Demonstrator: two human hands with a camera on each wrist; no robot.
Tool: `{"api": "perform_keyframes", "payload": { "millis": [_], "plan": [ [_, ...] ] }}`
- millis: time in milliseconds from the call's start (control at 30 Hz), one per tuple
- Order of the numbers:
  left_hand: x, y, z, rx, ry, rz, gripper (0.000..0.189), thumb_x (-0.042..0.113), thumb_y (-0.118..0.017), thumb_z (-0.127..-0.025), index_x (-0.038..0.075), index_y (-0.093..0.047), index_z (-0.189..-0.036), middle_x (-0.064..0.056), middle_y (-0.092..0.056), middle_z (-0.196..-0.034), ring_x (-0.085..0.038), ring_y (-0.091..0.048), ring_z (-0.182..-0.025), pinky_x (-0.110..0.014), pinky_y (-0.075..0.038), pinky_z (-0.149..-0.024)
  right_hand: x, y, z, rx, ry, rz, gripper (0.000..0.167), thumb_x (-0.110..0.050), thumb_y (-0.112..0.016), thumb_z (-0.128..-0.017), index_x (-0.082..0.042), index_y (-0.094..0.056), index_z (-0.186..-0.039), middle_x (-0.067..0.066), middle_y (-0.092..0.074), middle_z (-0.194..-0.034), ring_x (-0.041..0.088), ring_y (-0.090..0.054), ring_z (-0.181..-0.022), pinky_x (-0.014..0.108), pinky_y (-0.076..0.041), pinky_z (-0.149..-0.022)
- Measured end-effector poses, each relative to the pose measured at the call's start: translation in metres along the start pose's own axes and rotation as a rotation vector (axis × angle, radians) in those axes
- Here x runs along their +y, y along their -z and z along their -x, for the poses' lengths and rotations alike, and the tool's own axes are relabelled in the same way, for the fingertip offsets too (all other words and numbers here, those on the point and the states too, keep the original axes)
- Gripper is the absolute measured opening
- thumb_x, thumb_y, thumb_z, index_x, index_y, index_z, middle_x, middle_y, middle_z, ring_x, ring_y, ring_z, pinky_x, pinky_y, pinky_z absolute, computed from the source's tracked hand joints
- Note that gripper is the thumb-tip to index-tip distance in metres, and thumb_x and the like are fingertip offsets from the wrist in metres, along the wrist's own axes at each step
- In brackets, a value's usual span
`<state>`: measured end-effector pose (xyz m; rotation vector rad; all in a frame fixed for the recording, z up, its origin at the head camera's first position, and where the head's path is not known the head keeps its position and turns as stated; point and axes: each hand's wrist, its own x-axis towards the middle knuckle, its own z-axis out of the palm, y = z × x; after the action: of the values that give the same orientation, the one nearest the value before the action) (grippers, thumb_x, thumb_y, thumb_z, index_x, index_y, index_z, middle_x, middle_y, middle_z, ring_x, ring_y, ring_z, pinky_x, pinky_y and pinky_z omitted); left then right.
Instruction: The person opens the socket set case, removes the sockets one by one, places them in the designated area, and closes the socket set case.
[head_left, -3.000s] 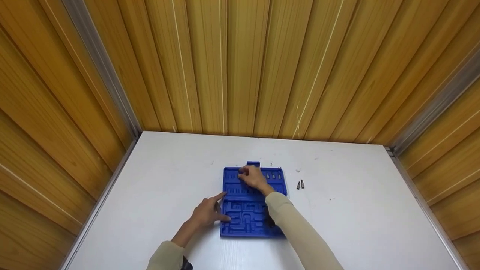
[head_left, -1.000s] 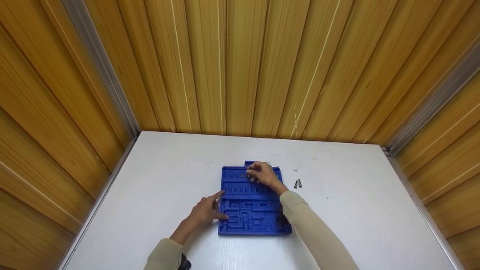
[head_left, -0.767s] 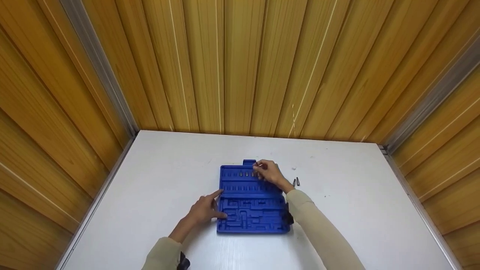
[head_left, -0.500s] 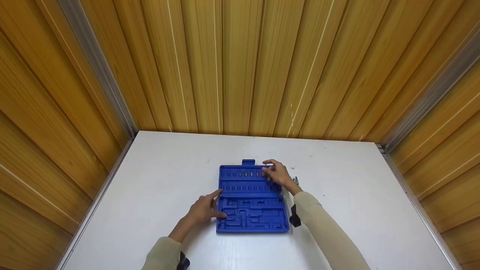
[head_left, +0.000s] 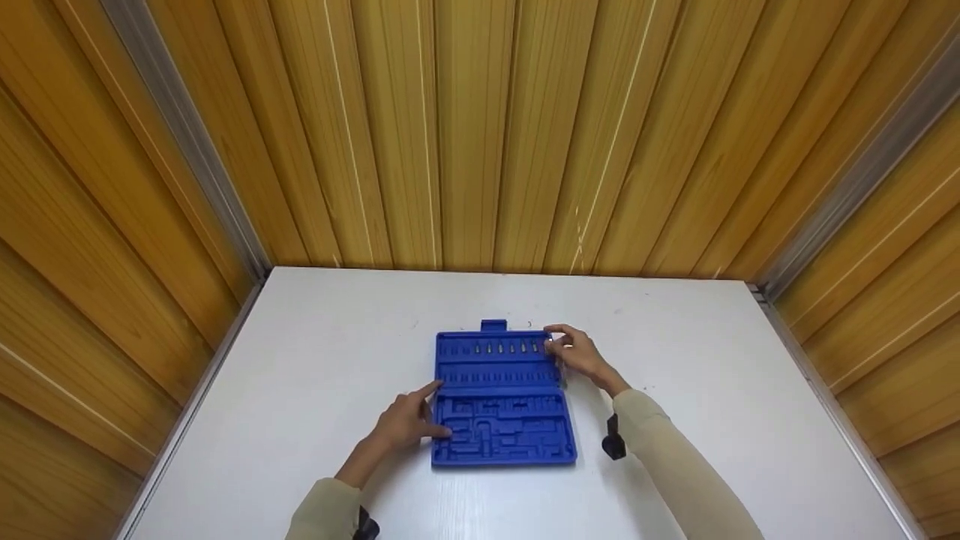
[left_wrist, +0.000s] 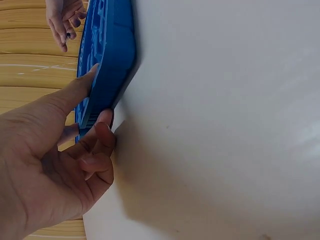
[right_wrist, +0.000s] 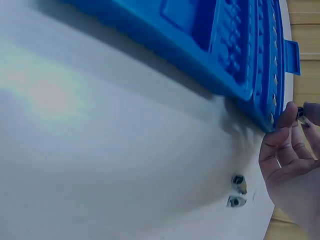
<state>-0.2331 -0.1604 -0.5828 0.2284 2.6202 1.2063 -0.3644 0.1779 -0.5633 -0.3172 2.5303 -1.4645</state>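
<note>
A blue moulded plastic case (head_left: 499, 390) lies unfolded on the white table. My left hand (head_left: 403, 421) holds its left edge, thumb over the rim of the near half and index finger along the far half's edge. In the left wrist view its other fingers curl against the outer wall. My right hand (head_left: 581, 356) is at the case's far right corner. The right wrist view shows it pinching a small metal socket (right_wrist: 301, 115) between thumb and fingertip. Several similar metal pieces (head_left: 500, 348) stand in a row in the far half. Two loose sockets (right_wrist: 239, 184) lie on the table beside the case.
The case's latch tab (head_left: 493, 325) sticks out at the back. Wood-patterned panels (head_left: 465, 150) enclose the white table (head_left: 322, 337) at the back and sides. Tiny specks lie on the tabletop behind and to the right of the case.
My right hand has moved rightward along the far row to the case's right corner, uncovering metal pieces in their slots. My left hand stays at the left edge.
</note>
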Motion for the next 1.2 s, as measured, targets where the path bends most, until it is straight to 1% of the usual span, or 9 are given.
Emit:
{"api": "perform_keyframes", "payload": {
  "millis": [133, 233, 367, 533, 667, 800, 900, 1067, 1200],
  "plan": [
    [0.001, 0.001, 0.001, 0.010, -0.007, -0.017, 0.092, 0.027, -0.089, -0.079, 0.006, -0.042, -0.156, -0.002, -0.061, -0.084, -0.012, -0.054, -0.064, -0.025, -0.043, -0.055, 0.004, 0.013, 0.005, -0.030, -0.004, -0.033, 0.047, -0.008, -0.063, -0.100, 0.008, -0.050, -0.142, 0.024, -0.070, -0.095, 0.013, -0.062, -0.067, 0.020, -0.042, -0.056],
    [0.001, 0.001, 0.001, 0.011, -0.004, -0.020, 0.092, 0.026, -0.089, -0.079, 0.007, -0.042, -0.155, -0.002, -0.061, -0.083, -0.012, -0.053, -0.063, -0.025, -0.042, -0.054, 0.008, 0.024, 0.008, -0.056, 0.012, -0.065, 0.050, -0.005, -0.063, -0.099, 0.012, -0.046, -0.143, 0.020, -0.067, -0.093, 0.012, -0.061, -0.066, 0.021, -0.046, -0.056],
    [0.002, 0.001, 0.002, 0.016, -0.017, -0.016, 0.091, 0.025, -0.089, -0.079, 0.005, -0.043, -0.155, -0.002, -0.062, -0.083, -0.013, -0.053, -0.063, -0.026, -0.042, -0.054, 0.015, 0.037, 0.013, -0.068, 0.040, -0.066, 0.051, -0.002, -0.061, -0.100, 0.017, -0.042, -0.144, 0.027, -0.066, -0.095, 0.012, -0.062, -0.067, 0.024, -0.050, -0.061],
    [0.002, 0.001, 0.002, 0.010, -0.014, -0.009, 0.091, 0.026, -0.089, -0.079, 0.005, -0.043, -0.154, -0.002, -0.062, -0.084, -0.013, -0.054, -0.065, -0.028, -0.043, -0.056, 0.025, 0.052, 0.018, -0.046, 0.029, 0.006, 0.051, -0.004, -0.061, -0.101, 0.017, -0.043, -0.144, 0.035, -0.066, -0.101, 0.013, -0.063, -0.072, 0.024, -0.050, -0.063],
    [0.001, 0.000, 0.001, 0.013, -0.021, -0.018, 0.091, 0.026, -0.089, -0.079, 0.005, -0.043, -0.154, -0.003, -0.063, -0.084, -0.013, -0.054, -0.066, -0.027, -0.043, -0.056, 0.031, 0.060, 0.023, -0.031, 0.017, 0.050, 0.049, -0.004, -0.060, -0.101, 0.017, -0.045, -0.142, 0.036, -0.067, -0.103, 0.015, -0.064, -0.075, 0.025, -0.049, -0.064],
    [0.000, 0.000, 0.000, 0.014, -0.029, -0.019, 0.091, 0.026, -0.089, -0.079, 0.004, -0.043, -0.154, -0.003, -0.063, -0.084, -0.013, -0.053, -0.065, -0.027, -0.042, -0.055, 0.039, 0.065, 0.028, -0.026, -0.006, 0.098, 0.045, -0.004, -0.060, -0.101, 0.015, -0.048, -0.140, 0.034, -0.068, -0.101, 0.016, -0.063, -0.074, 0.024, -0.048, -0.062],
    [0.000, 0.000, 0.000, 0.010, -0.018, -0.014, 0.092, 0.027, -0.089, -0.079, 0.006, -0.042, -0.155, -0.002, -0.062, -0.086, -0.013, -0.054, -0.067, -0.027, -0.044, -0.056, 0.046, 0.069, 0.031, -0.025, -0.007, 0.152, 0.043, -0.005, -0.060, -0.101, 0.015, -0.051, -0.138, 0.031, -0.069, -0.100, 0.016, -0.062, -0.072, 0.022, -0.047, -0.060],
    [0.000, 0.001, 0.000, 0.016, -0.005, -0.024, 0.091, 0.027, -0.089, -0.079, 0.007, -0.043, -0.155, -0.003, -0.062, -0.088, -0.014, -0.053, -0.073, -0.027, -0.044, -0.059, 0.055, 0.073, 0.035, -0.030, 0.034, 0.209, 0.041, -0.005, -0.061, -0.101, 0.015, -0.053, -0.136, 0.027, -0.069, -0.097, 0.018, -0.061, -0.071, 0.021, -0.046, -0.059],
    [0.001, 0.001, 0.000, 0.012, -0.010, -0.023, 0.091, 0.027, -0.089, -0.079, 0.007, -0.043, -0.155, -0.003, -0.063, -0.087, -0.014, -0.054, -0.072, -0.027, -0.044, -0.058, 0.058, 0.074, 0.038, -0.047, 0.045, 0.224, 0.040, -0.004, -0.064, -0.099, 0.014, -0.056, -0.134, 0.025, -0.070, -0.096, 0.016, -0.061, -0.074, 0.021, -0.046, -0.062]
  ]
}}
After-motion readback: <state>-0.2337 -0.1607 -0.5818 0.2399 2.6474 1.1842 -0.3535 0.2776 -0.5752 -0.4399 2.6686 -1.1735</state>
